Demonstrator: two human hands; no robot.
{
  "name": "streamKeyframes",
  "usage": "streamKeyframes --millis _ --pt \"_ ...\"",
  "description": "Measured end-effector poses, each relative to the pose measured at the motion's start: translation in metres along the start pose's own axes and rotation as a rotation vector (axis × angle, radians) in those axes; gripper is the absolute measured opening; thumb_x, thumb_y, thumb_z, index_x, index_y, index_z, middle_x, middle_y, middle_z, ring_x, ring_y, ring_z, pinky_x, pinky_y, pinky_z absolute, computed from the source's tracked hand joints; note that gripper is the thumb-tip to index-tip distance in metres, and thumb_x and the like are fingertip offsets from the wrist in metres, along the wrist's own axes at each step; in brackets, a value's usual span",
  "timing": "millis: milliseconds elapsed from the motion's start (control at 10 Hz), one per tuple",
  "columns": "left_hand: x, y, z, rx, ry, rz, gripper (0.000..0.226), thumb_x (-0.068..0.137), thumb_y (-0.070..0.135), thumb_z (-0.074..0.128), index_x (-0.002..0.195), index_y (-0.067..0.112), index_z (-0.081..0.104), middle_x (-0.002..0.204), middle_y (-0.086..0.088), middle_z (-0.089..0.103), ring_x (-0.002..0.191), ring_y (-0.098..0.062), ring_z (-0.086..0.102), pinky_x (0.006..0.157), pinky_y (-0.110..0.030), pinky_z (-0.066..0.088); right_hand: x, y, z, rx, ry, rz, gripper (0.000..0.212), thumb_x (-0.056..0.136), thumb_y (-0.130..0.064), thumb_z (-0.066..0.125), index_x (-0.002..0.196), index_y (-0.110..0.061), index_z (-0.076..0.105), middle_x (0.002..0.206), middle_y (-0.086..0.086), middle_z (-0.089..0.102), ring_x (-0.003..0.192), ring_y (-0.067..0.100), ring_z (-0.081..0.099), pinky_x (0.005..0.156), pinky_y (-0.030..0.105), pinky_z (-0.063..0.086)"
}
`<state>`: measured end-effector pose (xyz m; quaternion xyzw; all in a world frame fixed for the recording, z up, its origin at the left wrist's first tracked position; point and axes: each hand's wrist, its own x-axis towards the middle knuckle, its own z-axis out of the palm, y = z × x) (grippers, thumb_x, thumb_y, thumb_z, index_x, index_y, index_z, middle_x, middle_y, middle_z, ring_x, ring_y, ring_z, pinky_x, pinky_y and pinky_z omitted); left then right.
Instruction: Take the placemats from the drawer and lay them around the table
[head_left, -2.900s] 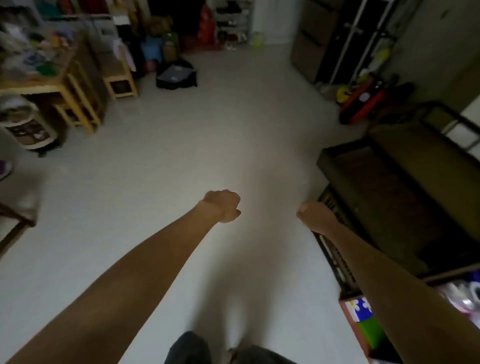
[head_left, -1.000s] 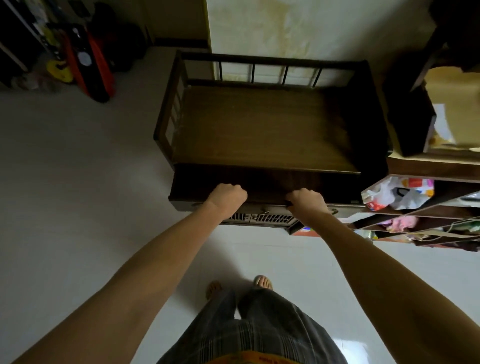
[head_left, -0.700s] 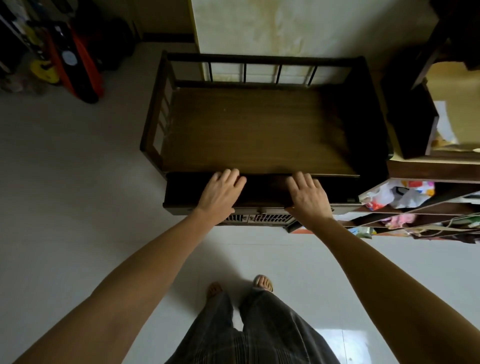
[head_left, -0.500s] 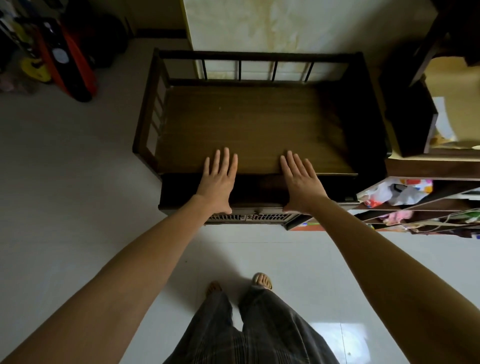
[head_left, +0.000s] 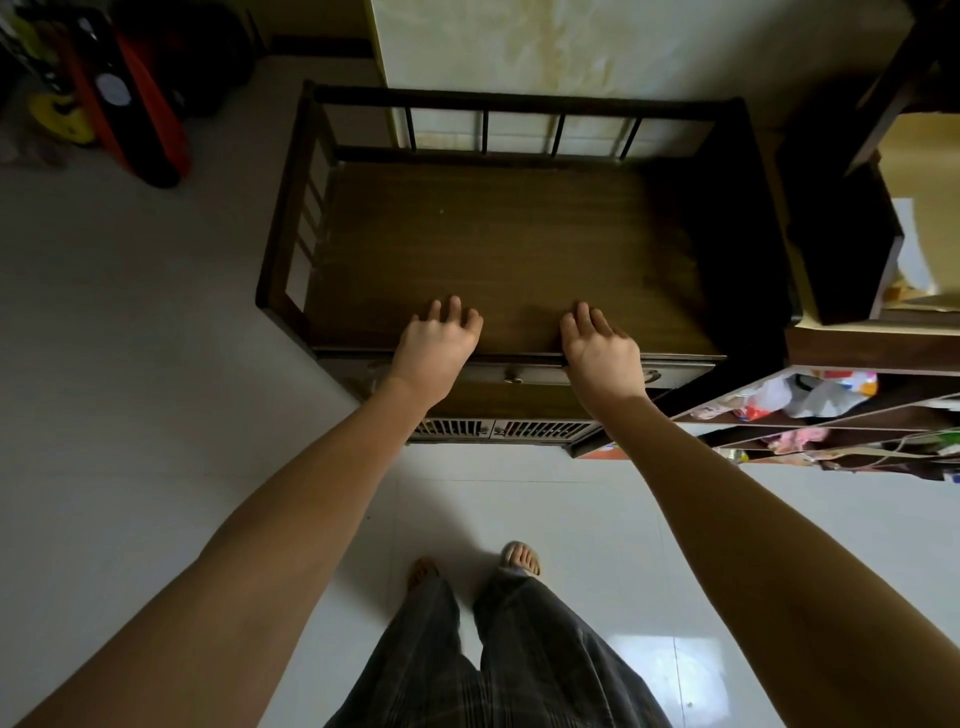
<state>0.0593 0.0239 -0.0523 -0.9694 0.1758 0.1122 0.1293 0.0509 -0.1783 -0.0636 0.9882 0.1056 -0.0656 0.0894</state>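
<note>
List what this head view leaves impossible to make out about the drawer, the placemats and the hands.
- Drawer: its front appears closed; the inside is hidden.
- Placemats: none visible, so their presence cannot be confirmed.
- Left hand and right hand: only the backs show, so contact with the cabinet top is unclear.
- Right shelf contents: cut off by the frame edge.

dark brown wood-grain cabinet top (head_left: 498, 249), white glossy floor (head_left: 130, 364), grey plaid trousers (head_left: 498, 670), red-and-black board (head_left: 130, 104)

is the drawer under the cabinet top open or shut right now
Shut, it seems: the drawer front sits flush under the cabinet top edge, no interior showing, with its knob untouched.
</note>
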Motion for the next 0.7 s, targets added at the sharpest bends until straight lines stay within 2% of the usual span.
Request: streamKeyframes --millis 100,200,300,400,500,600,700 --pt "0.003 0.001 -0.003 0.007 0.02 -0.009 0.061 0.091 0.013 0.064 0.144 0.009 0.033 0.15 -0.021 0.036 0.133 -0.04 0.043 0.096 -0.047 0.049 0.003 -0.001 -0.009 -0.094 -0.023 -0.011 0.038 0.077 -0.002 0.067 0.112 -0.005 0.054 0.115 0.02 0.062 0.099 0.033 0.064 0.059 0.036 0.053" --pt "0.004 0.002 -0.002 -0.003 0.036 -0.018 0.059 0.092 0.013 0.063 0.143 0.009 0.034 0.149 -0.02 0.037 0.132 -0.04 0.044 0.095 -0.047 0.049 0.004 -0.002 -0.012 -0.109 -0.051 -0.026 0.036 0.085 -0.001 0.055 0.12 -0.004 0.048 0.121 0.02 0.058 0.106 0.034 0.062 0.064 0.038 0.053" --pt "0.003 0.003 -0.003 -0.02 0.038 -0.035 0.058 0.093 0.013 0.061 0.144 0.01 0.033 0.151 -0.019 0.036 0.133 -0.039 0.043 0.096 -0.047 0.048 0.004 -0.003 -0.014 -0.113 -0.073 -0.019 0.038 0.089 -0.001 0.052 0.126 -0.003 0.044 0.127 0.021 0.055 0.111 0.035 0.059 0.07 0.039 0.054" --pt "0.0 0.005 -0.003 -0.041 0.043 -0.047 0.057 0.094 0.012 0.059 0.144 0.011 0.032 0.152 -0.018 0.034 0.135 -0.039 0.041 0.1 -0.048 0.045 0.006 -0.001 -0.012 -0.107 -0.071 -0.048 0.041 0.092 -0.002 0.05 0.131 -0.003 0.039 0.135 0.024 0.048 0.119 0.037 0.054 0.076 0.041 0.053" --pt "-0.003 0.003 -0.008 -0.073 0.03 -0.046 0.055 0.094 0.013 0.059 0.144 0.013 0.034 0.153 -0.015 0.033 0.135 -0.037 0.041 0.1 -0.047 0.046 0.003 0.0 -0.009 -0.112 -0.094 -0.053 0.04 0.089 -0.007 0.058 0.127 -0.004 0.046 0.131 0.023 0.053 0.114 0.035 0.059 0.071 0.038 0.055" --pt "-0.008 -0.005 -0.019 -0.195 -0.133 -0.014 0.07 0.094 0.021 0.06 0.151 0.015 0.02 0.16 -0.013 0.014 0.145 -0.035 0.022 0.109 -0.047 0.036 0.0 0.003 -0.014 -0.001 -0.093 -0.007 0.043 0.085 -0.011 0.063 0.125 -0.006 0.05 0.132 0.019 0.054 0.114 0.033 0.059 0.075 0.04 0.055" --pt "-0.014 -0.019 -0.039 -0.407 -0.396 0.048 0.077 0.096 0.03 0.055 0.154 0.02 0.006 0.162 -0.007 -0.003 0.148 -0.03 0.005 0.116 -0.05 0.024 -0.001 0.008 -0.03 0.193 -0.169 0.014 0.052 0.092 -0.018 0.053 0.142 -0.013 0.037 0.151 0.009 0.034 0.131 0.03 0.044 0.097 0.04 0.045"
